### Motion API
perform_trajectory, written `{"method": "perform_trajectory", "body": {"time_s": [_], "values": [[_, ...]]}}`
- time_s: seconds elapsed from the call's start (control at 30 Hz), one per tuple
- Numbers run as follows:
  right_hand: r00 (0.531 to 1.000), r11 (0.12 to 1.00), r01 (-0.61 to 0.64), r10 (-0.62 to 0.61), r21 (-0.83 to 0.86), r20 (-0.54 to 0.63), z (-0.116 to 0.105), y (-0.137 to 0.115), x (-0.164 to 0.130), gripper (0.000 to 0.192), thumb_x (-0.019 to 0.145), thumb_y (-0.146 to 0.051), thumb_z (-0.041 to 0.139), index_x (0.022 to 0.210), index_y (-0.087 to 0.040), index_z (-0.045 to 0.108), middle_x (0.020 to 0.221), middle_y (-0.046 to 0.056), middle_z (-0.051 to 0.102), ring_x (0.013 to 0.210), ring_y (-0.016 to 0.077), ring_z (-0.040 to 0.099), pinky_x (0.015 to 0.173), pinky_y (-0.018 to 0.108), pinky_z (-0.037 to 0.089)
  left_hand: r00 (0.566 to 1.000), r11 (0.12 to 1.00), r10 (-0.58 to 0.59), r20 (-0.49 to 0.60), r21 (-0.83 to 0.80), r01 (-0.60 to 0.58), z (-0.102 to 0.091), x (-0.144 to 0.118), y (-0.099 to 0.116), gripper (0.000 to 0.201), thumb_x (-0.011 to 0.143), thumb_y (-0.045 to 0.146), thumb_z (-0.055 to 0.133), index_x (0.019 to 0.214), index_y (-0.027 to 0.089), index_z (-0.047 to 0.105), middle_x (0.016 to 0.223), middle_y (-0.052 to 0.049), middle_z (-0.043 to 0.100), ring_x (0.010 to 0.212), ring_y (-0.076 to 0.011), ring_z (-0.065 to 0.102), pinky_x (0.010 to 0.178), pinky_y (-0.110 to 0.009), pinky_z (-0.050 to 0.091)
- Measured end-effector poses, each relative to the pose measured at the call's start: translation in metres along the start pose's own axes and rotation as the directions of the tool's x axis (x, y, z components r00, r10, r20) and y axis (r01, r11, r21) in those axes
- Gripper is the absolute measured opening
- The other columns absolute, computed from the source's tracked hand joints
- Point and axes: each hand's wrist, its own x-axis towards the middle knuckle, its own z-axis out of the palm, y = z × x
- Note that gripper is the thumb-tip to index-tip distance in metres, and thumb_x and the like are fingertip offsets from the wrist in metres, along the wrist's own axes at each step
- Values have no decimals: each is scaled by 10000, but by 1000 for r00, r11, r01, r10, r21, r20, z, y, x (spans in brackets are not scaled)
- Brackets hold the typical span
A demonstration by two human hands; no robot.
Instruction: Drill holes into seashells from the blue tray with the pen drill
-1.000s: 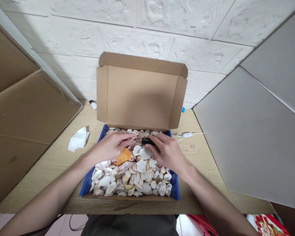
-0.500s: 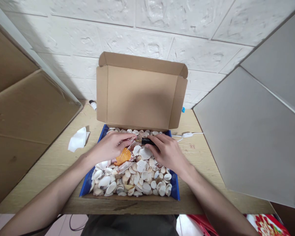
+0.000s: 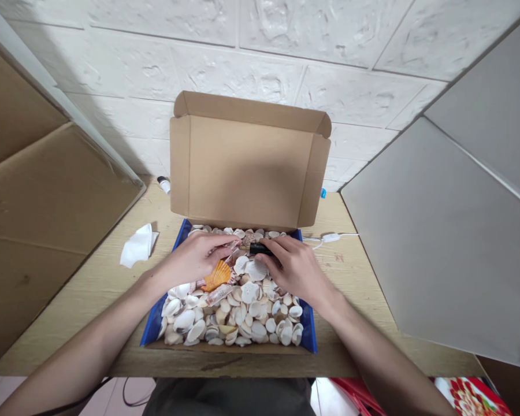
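Over the far part of a shallow box (image 3: 308, 329) full of seashells, my left hand (image 3: 201, 252) pinches a small pinkish speckled shell (image 3: 234, 245) between thumb and fingers. My right hand (image 3: 292, 266) is wrapped round a black cylindrical tool (image 3: 257, 248), whose thin brass-coloured tip points left at that shell. Whether tip and shell touch, I cannot tell. Below the left fingers lies an orange scallop shell (image 3: 217, 277). A white shell with small dark dots (image 3: 250, 292) lies nearer the box's middle.
The box's cardboard lid (image 3: 247, 167) stands raised toward the white brick-patterned wall (image 3: 268, 63). A crumpled white tissue (image 3: 138, 245) lies left of the box. To the right runs a white cable with an inline switch (image 3: 330, 237). Cardboard (image 3: 65, 190) and grey panels (image 3: 450, 231) flank the wooden table.
Almost nothing differs. Both hands keep their places over the shells, with the tool and the speckled shell held as before.
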Motion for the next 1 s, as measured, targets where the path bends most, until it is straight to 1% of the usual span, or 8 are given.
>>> {"method": "perform_trajectory", "body": {"time_s": [0.1,0.43,0.63,0.83,1.0], "values": [[1000,1000,-3,3,-5,1,0,0,0,306,960,-351,456,1107,-161,646,902,90,698,817,199,648,714,322,500,1000,1000,3,0,-1,-3,0,1,0,272,936,275,500,1109,261,709,1074,-26,752,927,-244,713,778,-338,537],[1000,1000,-5,5,4,4,-1,-1,0,307,960,-346,460,1105,-144,640,915,97,696,833,207,649,722,321,494,1000,1000,10,3,-3,-10,1,0,1,268,947,247,497,1106,221,711,1071,-36,752,926,-232,709,782,-315,524],[1000,1000,0,0,7,0,0,-1,1,310,959,-345,457,1104,-148,648,907,103,699,819,204,645,711,324,495,1000,1000,10,13,-7,-10,0,0,1,265,949,268,493,1109,250,704,1086,-23,747,936,-234,707,785,-321,522],[1000,1000,5,-5,0,-8,0,-1,0,301,957,-339,467,1113,-153,645,903,103,700,812,202,649,704,325,506,1000,1000,-2,10,-3,2,0,0,2,270,943,259,497,1111,233,706,1089,-35,746,937,-238,710,795,-329,523],[1000,1000,-1,1,-4,-2,1,0,0,302,957,-342,463,1119,-162,643,911,97,697,828,200,648,714,319,498,1000,1000,12,4,8,-12,1,0,-1,274,945,280,491,1113,261,707,1083,-23,749,936,-237,709,790,-328,530]]}}
